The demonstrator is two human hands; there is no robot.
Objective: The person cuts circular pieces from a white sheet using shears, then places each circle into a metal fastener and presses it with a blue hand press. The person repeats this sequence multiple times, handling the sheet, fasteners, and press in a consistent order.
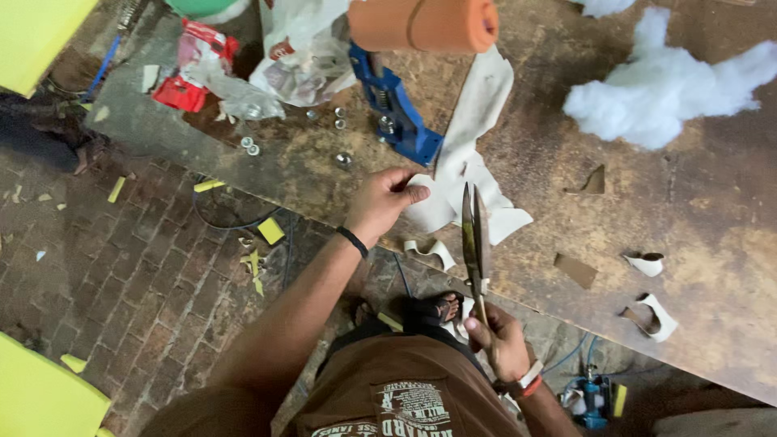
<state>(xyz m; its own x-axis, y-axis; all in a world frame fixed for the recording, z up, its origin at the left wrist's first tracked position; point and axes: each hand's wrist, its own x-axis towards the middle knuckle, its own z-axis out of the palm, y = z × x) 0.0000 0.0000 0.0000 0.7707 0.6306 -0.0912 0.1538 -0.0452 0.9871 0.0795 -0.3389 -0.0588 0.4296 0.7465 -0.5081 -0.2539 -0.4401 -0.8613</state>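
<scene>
Soft, even daylight over my surface (712, 243), no hard shadows, white stuffing (664, 89) nearly blown out at top right, brick floor (137, 275) dimmer on my left, wide-angle bend at the edges, slight softness on my hands, my shirt in shade.

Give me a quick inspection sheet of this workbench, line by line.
Surface: worn brown workbench, stained.
Job's things: white sheet under left hand; shears, blades shut, in right hand.
Clutter: white offcuts, stuffing, metal nuts, blue tool, orange foam roll, plastic bags.
Hands: left pressing sheet; right gripping shears' handle.
Cables: blue cable under bench.
Surroundings: brick floor with yellow foam scraps.
</scene>
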